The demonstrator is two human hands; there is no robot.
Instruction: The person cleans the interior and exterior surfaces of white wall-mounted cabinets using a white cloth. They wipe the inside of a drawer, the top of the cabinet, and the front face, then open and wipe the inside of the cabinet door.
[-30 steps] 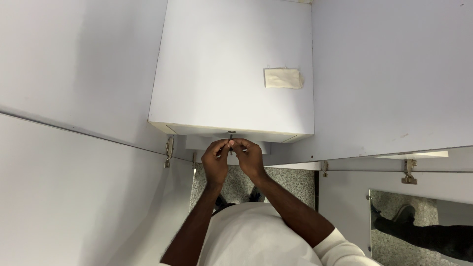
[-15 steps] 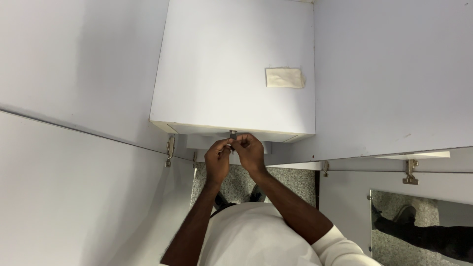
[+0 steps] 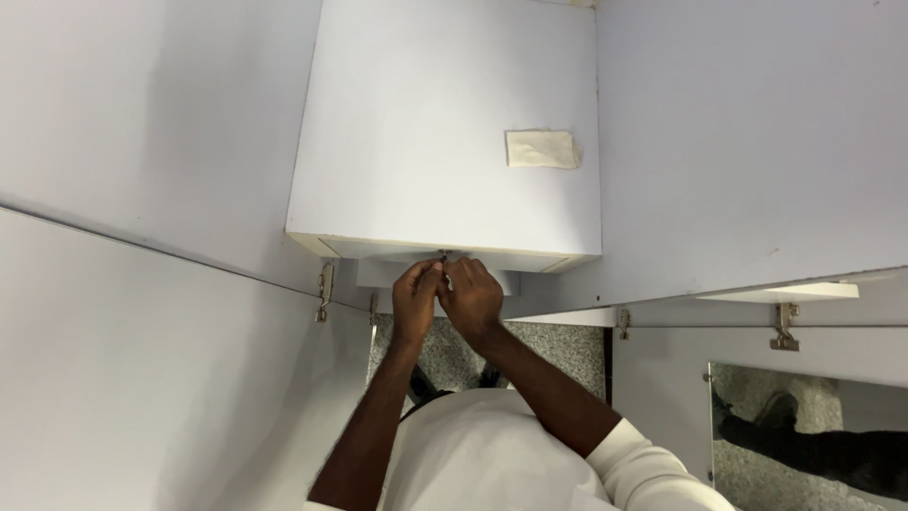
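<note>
The big shapes sit exactly as they did a second ago: flat white laminate panels, smooth and matt, fill nearly the whole view. What has changed is small. Both hands have crept a little closer to the front edge of the white cabinet box (image 3: 445,132), and the fingers have closed tighter round the small metal fitting (image 3: 443,255) there, so the work on that fitting appears to be under way rather than finished.

The cabinet box lies directly beyond the fingers, a plain rectangular slab with sharp, square edges and a paler raw edge band along the side nearest the hands. A strip of cream masking tape (image 3: 541,149) is stuck on its face, up and to the right of the fingers. Long white panels (image 3: 142,378) run off to the left of the fingers and more to the right.

Below the fingers, between the forearms and the panels, shows a speckled grey terrazzo floor (image 3: 558,350), hard and granular in look.

The left hand (image 3: 414,301) and the right hand (image 3: 470,301) meet knuckle to knuckle just under the box edge, fingertips pressed together and pinching the fitting between them; whether a tool is held too, I cannot tell.

Smaller still, steel hinges (image 3: 324,291) gleam just left of the fingers, and another (image 3: 782,326) well to the right.
</note>
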